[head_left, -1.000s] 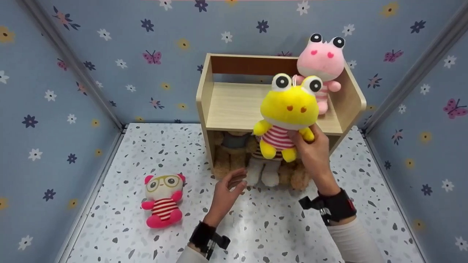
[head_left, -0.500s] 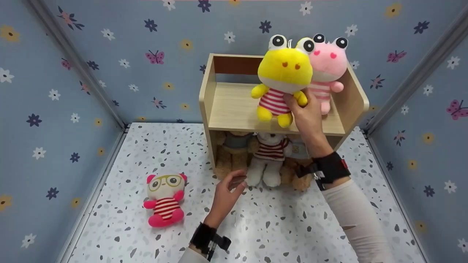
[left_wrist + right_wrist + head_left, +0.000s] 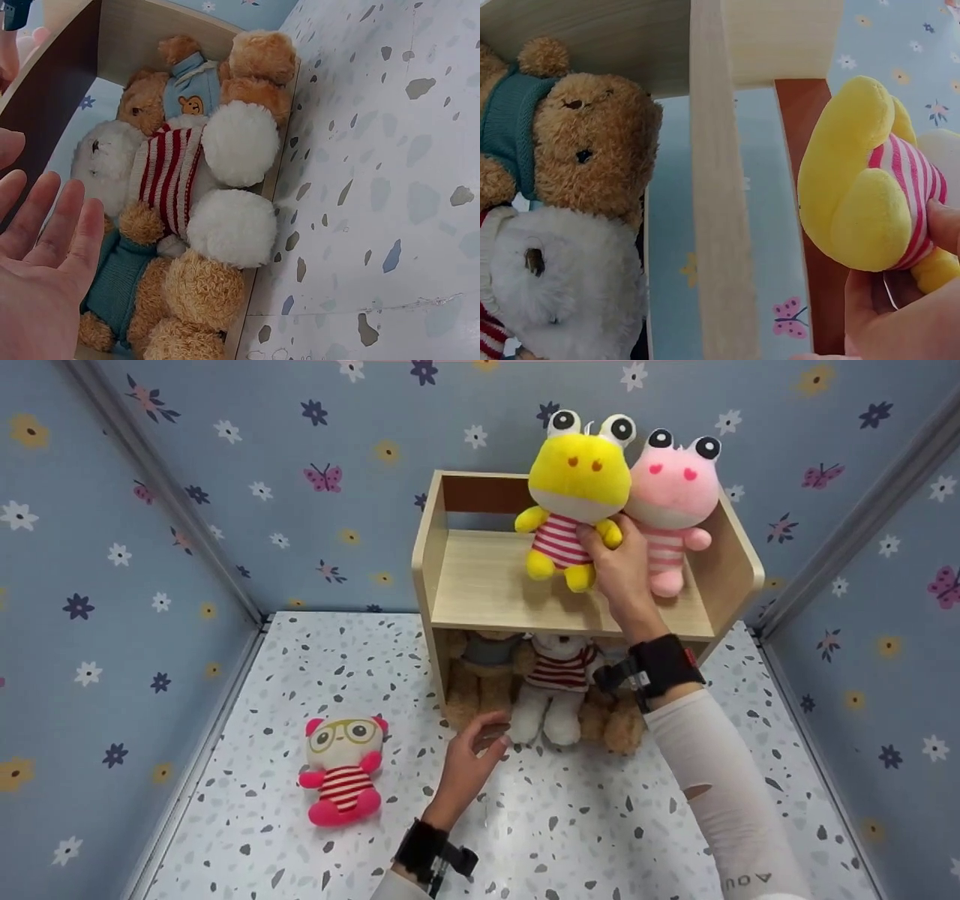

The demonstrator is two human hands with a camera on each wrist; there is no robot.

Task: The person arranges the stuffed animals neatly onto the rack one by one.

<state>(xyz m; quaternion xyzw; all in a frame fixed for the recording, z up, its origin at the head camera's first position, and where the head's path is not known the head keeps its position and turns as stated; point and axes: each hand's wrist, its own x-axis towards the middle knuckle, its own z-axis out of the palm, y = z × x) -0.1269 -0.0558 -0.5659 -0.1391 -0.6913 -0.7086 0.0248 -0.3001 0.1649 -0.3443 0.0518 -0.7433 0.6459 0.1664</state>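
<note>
My right hand (image 3: 624,570) grips a yellow frog plush (image 3: 581,472) by its striped body, above the upper shelf (image 3: 487,585). Right beside it on that shelf sits a pink frog plush (image 3: 671,487), leaning toward the back. The right wrist view shows the yellow plush (image 3: 862,195) from below, its feet toward the camera, with my thumb and fingers round its side. Low in front of the wooden shelf unit, my left hand (image 3: 469,765) hovers with relaxed fingers and holds nothing. Its palm (image 3: 37,300) shows in the left wrist view, near the bears.
In the lower compartment sit a bear in a teal top (image 3: 116,277), a white bear in a striped sweater (image 3: 169,176) and a brown bear in light blue (image 3: 191,90). A pink-and-white panda plush (image 3: 343,772) lies on the speckled floor at left. Flowered walls surround the unit.
My right hand has lifted the yellow frog plush up and back, from in front of the unit to over the upper shelf beside the pink plush. The left hand has stayed nearly still.
</note>
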